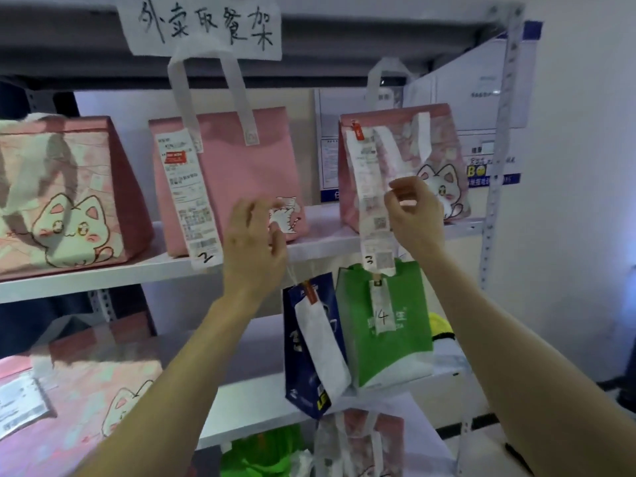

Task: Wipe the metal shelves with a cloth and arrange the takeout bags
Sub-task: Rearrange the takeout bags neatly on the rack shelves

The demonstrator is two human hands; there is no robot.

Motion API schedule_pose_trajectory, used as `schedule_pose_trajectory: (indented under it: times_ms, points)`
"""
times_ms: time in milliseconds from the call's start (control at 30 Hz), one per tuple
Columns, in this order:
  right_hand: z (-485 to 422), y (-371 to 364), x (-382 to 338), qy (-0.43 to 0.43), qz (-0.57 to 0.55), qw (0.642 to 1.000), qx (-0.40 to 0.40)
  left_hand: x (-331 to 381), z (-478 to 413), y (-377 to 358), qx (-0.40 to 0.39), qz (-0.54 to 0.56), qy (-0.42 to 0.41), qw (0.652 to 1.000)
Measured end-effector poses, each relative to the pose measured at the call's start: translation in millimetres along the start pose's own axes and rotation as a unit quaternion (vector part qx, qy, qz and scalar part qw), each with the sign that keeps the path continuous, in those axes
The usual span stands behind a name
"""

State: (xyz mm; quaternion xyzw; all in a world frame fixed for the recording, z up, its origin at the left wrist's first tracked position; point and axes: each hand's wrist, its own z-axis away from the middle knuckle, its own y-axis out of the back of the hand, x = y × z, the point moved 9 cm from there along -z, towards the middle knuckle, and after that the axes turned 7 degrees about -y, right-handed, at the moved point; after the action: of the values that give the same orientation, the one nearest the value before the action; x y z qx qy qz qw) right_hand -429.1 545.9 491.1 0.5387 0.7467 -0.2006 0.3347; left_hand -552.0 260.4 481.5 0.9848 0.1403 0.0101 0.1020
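Note:
Three pink cat-print takeout bags stand on the upper metal shelf (103, 277): one at the left (62, 197), a middle one (241, 173) with a receipt marked 2, and a right one (444, 142) with a long receipt (370, 208) marked 3. My right hand (414, 215) pinches that receipt's right edge. My left hand (253, 246) is raised in front of the middle bag, and thin strings run from its fingers down to a dark blue bag (309, 342) that hangs tilted before the middle shelf. A green bag (395, 325) marked 14 stands beside it.
A handwritten paper sign (203, 25) hangs from the top shelf. Another pink bag (79, 390) lies at the lower left, with more green and pink bags (358, 442) below. A perforated upright post (499, 149) bounds the rack on the right. Something yellow-green (442, 327) sits behind the green bag.

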Motion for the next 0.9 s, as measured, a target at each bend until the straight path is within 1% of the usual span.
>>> schedule_pose_trajectory:
  times_ms: [100,167,233,300,333,400,533,633,733,800,900]
  points:
    - [-27.1,52.8,33.2,0.007,0.059,0.994,0.089,36.8,-6.5,-69.2,-0.096,0.091,0.032,0.991]
    - [-44.2,76.4,61.3,-0.012,0.075,0.992,0.101,50.3,-10.8,-106.1,-0.133,0.133,0.081,0.979]
    - [-61.0,85.6,91.5,-0.054,0.089,0.992,0.074,54.2,-14.5,-135.5,-0.161,0.178,0.148,0.959]
    - [-72.6,80.4,119.7,-0.119,0.096,0.988,0.011,55.3,-15.2,-158.4,-0.193,0.232,0.215,0.929]
    - [-74.5,73.8,129.7,-0.145,0.094,0.985,-0.028,56.5,-15.1,-165.3,-0.206,0.242,0.230,0.920]
    - [-74.7,58.7,137.2,-0.147,0.112,0.979,-0.088,56.6,-14.5,-169.5,-0.219,0.212,0.231,0.924]
    - [-67.6,30.4,128.8,-0.105,0.133,0.972,-0.165,40.8,-9.6,-150.3,-0.163,0.125,0.253,0.945]
    - [-61.5,24.9,127.2,-0.092,0.138,0.972,-0.170,33.8,-1.4,-146.1,-0.161,0.125,0.258,0.944]
    - [-57.9,25.8,127.2,-0.083,0.116,0.976,-0.167,35.8,0.9,-145.3,-0.164,0.123,0.258,0.944]
    - [-56.1,26.7,126.3,-0.077,0.109,0.976,-0.169,37.1,1.4,-143.5,-0.158,0.111,0.253,0.948]
    - [-55.2,30.7,126.6,-0.084,0.091,0.977,-0.171,41.3,5.7,-142.2,-0.170,0.086,0.240,0.952]
